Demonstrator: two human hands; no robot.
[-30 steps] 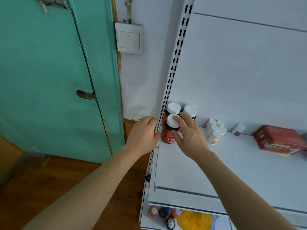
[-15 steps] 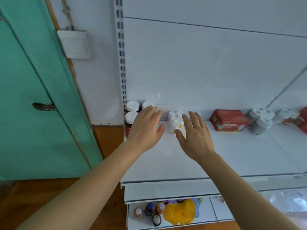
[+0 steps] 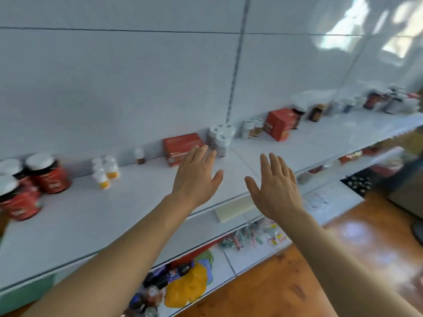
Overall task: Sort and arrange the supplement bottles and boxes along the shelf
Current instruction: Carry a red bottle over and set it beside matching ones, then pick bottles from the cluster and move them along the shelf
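At the far left of the white shelf [image 3: 142, 202] stand three red bottles [image 3: 49, 173] with white caps, bunched close together. Just to their right sits a cluster of small white bottles [image 3: 105, 171] with yellow bases, and a single small bottle [image 3: 139, 156] stands alone against the back wall. Next comes a flat red box [image 3: 180, 145], with the left hand [image 3: 196, 179] hovering in front of it, fingers spread and holding nothing. Beside the box is a group of grey bottles [image 3: 220, 139] with white lids. The right hand [image 3: 273, 191] floats over the shelf's front edge, also spread wide and empty, apart from the left. Farther right stand two slim bottles [image 3: 251, 128], a taller red box [image 3: 280, 124], then blurred bottles toward the far end. Below, a lower shelf [image 3: 229, 261] holds a yellow bag [image 3: 186, 288].
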